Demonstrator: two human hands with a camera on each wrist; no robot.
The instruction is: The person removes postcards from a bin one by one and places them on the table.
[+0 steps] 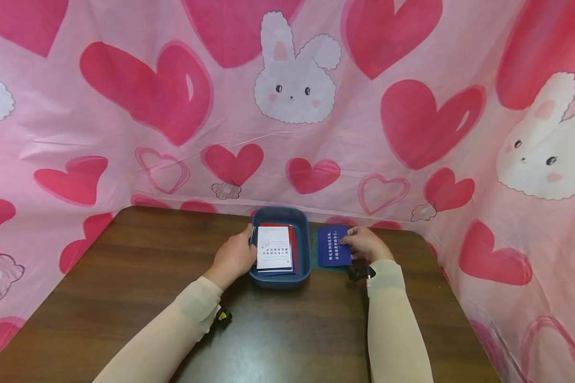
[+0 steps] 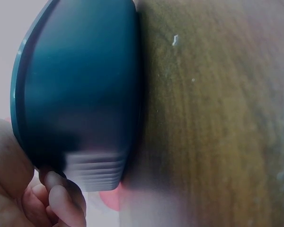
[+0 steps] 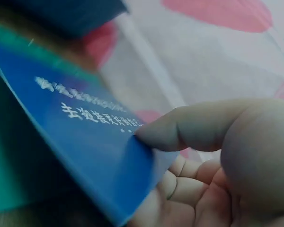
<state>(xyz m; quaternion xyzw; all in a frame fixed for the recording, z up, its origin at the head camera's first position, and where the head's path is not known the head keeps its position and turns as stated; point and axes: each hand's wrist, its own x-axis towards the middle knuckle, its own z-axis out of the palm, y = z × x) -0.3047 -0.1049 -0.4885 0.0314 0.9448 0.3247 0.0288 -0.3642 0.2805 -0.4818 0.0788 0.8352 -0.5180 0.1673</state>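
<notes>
A dark blue plastic basket (image 1: pixel 281 283) stands near the table's far edge, holding a stack of cards with a white card (image 1: pixel 274 247) on top and red and blue ones beneath. My left hand (image 1: pixel 235 255) grips the basket's left rim; in the left wrist view its fingers (image 2: pixel 64 201) curl under that rim. To the right of the basket, my right hand (image 1: pixel 368 246) pinches a blue card (image 1: pixel 333 246) printed with white characters. Its thumb (image 3: pixel 180 127) presses on the printed face. Under the blue card shows a green sheet (image 1: pixel 315 250), partly hidden.
The brown wooden table (image 1: pixel 268 335) extends to both sides and toward me. Behind it hangs a pink cloth (image 1: pixel 297 138) with hearts and rabbits, close to the basket's far side. Each wrist wears a small black device (image 1: pixel 224 317).
</notes>
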